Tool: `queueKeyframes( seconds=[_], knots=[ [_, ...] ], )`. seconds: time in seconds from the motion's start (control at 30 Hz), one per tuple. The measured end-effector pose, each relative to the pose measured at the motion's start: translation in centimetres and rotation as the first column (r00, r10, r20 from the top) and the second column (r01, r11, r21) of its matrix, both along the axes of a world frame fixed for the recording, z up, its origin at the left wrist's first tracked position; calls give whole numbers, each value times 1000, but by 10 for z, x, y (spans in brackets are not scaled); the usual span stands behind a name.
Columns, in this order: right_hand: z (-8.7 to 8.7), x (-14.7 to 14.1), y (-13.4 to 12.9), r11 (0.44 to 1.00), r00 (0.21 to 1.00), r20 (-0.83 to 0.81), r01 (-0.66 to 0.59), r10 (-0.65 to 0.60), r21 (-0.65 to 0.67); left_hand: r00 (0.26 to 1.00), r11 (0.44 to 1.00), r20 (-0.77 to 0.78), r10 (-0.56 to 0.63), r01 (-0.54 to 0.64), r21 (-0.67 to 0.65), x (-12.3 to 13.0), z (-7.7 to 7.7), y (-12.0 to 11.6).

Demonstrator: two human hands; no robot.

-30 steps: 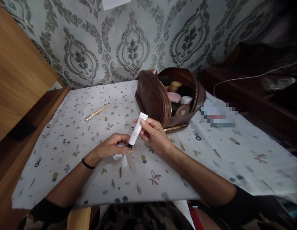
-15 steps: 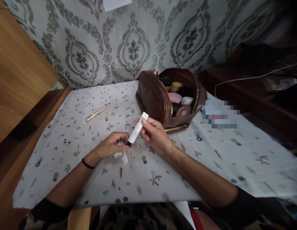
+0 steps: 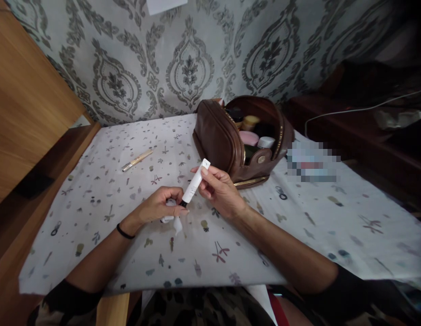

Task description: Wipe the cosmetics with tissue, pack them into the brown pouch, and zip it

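Note:
A small white tube with a black cap slants between my two hands, its flat end up and to the right. My right hand pinches the upper part of the tube between thumb and fingers. At its lower end, my left hand is closed on the black cap, which the fingers partly hide. A crumpled white tissue hangs below the left fingers, also held there. Behind my right hand stands an open brown leather bag with jars and round containers inside.
A gold and silver pen-like stick lies on the patterned white tablecloth at the left. A blurred-out item is right of the bag. Wooden furniture borders the left side, and a white cable crosses the dark right side.

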State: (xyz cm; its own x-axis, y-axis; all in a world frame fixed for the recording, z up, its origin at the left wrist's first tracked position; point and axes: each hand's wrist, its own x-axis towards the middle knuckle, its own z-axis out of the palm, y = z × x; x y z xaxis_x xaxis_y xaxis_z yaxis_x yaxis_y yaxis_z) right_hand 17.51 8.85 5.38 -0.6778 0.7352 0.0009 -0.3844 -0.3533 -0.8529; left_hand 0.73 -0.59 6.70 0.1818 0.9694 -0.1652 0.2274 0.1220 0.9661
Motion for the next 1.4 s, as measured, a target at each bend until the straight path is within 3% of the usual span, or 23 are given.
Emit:
queueKeyframes(
  seconds=[1.4],
  knots=[
    [2,0,-1,1000,1000,9,10,-10,-8,999,998,20,-48,49,-32,-1,-1,-1]
  ],
)
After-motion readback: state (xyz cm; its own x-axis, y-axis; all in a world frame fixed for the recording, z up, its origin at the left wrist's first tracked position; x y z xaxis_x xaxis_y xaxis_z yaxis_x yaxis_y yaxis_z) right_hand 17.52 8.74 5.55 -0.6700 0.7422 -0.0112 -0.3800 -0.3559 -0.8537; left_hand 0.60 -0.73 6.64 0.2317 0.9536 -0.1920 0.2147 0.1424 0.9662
